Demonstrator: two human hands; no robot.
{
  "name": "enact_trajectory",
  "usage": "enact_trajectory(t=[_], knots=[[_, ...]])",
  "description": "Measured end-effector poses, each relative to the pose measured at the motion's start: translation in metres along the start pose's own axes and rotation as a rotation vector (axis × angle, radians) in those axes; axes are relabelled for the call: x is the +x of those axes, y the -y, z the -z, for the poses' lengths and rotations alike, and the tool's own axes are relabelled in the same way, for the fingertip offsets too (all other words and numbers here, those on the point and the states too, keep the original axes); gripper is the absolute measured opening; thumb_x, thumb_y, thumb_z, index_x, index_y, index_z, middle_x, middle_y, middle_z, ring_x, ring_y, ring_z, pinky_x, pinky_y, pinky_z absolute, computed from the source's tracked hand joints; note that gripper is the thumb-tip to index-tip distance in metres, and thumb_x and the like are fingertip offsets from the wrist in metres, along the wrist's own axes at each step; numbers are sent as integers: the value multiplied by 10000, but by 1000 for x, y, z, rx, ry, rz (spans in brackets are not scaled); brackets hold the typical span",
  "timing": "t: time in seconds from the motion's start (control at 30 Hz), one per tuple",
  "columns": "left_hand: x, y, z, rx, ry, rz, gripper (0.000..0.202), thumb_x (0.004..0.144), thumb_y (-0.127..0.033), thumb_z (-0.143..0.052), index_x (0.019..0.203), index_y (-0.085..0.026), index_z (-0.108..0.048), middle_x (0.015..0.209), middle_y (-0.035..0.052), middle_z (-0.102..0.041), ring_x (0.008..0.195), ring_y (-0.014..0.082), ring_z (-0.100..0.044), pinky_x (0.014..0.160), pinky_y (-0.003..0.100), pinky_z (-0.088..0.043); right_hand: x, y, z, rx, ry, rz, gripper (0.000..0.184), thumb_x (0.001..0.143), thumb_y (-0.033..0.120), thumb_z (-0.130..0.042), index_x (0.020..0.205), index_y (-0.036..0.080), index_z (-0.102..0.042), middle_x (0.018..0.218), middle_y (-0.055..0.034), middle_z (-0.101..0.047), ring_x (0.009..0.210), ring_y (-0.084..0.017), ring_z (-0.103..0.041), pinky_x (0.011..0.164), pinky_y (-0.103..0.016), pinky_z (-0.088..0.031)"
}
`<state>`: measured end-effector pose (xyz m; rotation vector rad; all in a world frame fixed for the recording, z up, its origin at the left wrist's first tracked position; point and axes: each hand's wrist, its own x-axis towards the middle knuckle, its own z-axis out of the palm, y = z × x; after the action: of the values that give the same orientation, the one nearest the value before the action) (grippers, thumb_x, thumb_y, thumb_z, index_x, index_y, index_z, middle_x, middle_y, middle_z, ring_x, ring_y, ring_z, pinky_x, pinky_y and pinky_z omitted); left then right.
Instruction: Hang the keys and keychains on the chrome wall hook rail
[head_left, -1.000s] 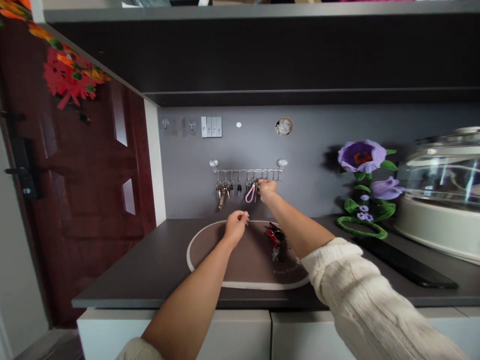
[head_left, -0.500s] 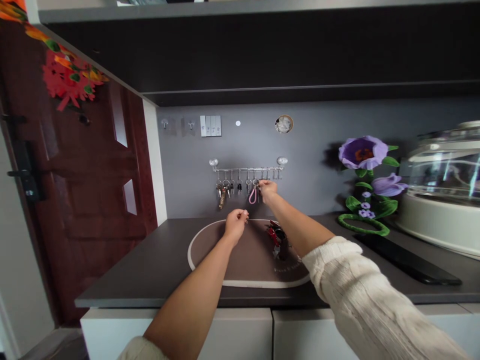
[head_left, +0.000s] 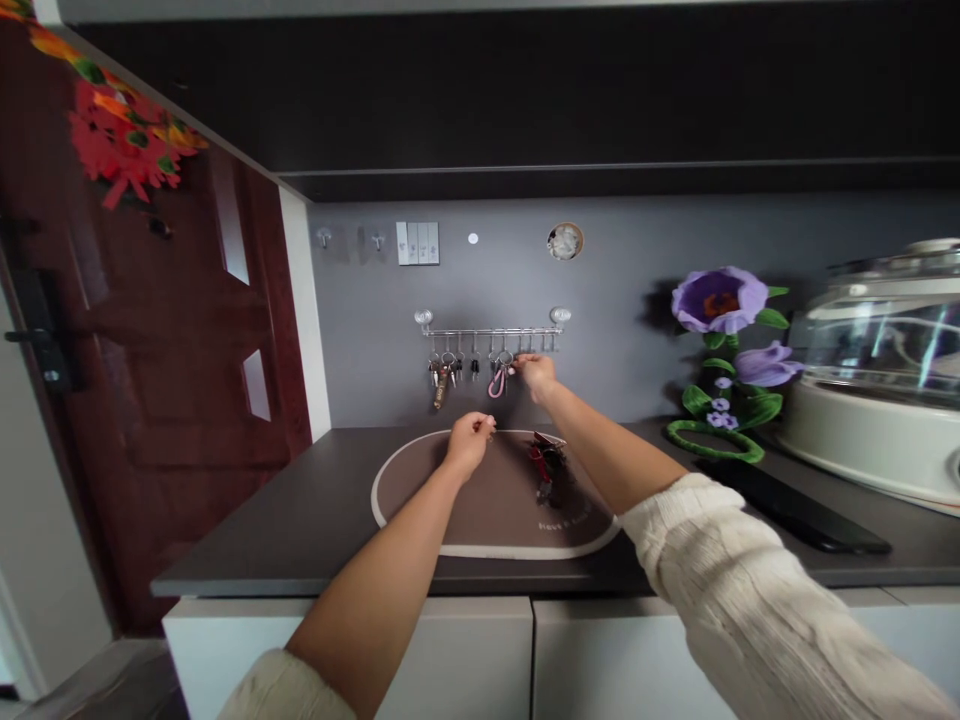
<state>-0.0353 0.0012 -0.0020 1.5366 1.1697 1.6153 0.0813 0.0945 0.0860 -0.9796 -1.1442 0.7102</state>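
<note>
My right hand (head_left: 536, 376) is at the key rack (head_left: 491, 332) on the grey wall, its fingertips slightly apart beside a hanging key ring with a pink strap (head_left: 497, 382). Several other key sets hang further left on the hooks, one with a brown tag (head_left: 440, 388). Lower down, my left hand (head_left: 469, 442) hovers above the brown mat (head_left: 450, 510), its fingers pinched together. Whatever may be in that pinch is too small to make out. A bunch of keys with red and black pieces (head_left: 546, 465) lies on the mat, below my right forearm.
A purple plush flower (head_left: 720, 300) stands on the right, beside a clear-lidded white appliance (head_left: 862, 430). In front of them lies a flat black object (head_left: 802, 510). A dark shelf (head_left: 525, 100) overhangs the counter (head_left: 247, 520). At the left is a red-brown door (head_left: 202, 400).
My right hand has drawn slightly away from the pink-strapped key ring, which stays on its hook. My left hand keeps its pinch. The whole view has shifted a little.
</note>
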Motion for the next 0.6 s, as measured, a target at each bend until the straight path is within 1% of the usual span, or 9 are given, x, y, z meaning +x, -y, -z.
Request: enact_trajectory(t=[0.07,0.13,0.23,0.33,0.43,0.6], knots=[[-1,-1,0,6,9,2,169,712,-272,-491,691,-124,-570,642,24,-571,564,92,-482,559,215,-372,-3,5,6,-23,-14,-29,100,639,77,-461,632,143,-535,599,3,-566,567,-71,-508,563,-174,-410],[-3,-3,0,13,20,0,154,710,-257,-496,686,-123,-569,637,20,-570,563,90,-483,568,217,-378,-10,12,12,-23,-2,-55,112,656,72,-452,658,143,-538,640,-4,-580,591,-70,-519,561,-170,-410],[-5,-5,0,17,44,16,130,708,-233,-504,690,-122,-571,637,17,-571,556,86,-484,572,218,-383,-23,24,24,24,51,-85,110,689,72,-444,694,137,-533,685,-21,-593,589,-62,-525,529,-160,-403],[-10,-8,-1,24,63,59,103,710,-204,-511,705,-120,-572,652,17,-576,553,77,-485,575,215,-385,-39,32,35,71,117,-111,89,720,100,-450,735,132,-532,726,-30,-597,572,-55,-524,508,-160,-403],[-15,-10,-2,21,97,134,80,705,-183,-531,734,-124,-577,669,16,-585,545,70,-490,578,217,-390,-54,30,46,107,171,-122,84,735,110,-454,766,133,-530,740,-28,-598,568,-50,-529,534,-170,-428],[-19,-18,-4,56,169,246,37,678,-117,-561,710,-121,-578,615,-2,-575,502,58,-485,570,214,-388,-77,14,63,108,236,-121,80,749,117,-459,786,132,-528,718,-28,-595,538,-46,-524,518,-167,-431]])
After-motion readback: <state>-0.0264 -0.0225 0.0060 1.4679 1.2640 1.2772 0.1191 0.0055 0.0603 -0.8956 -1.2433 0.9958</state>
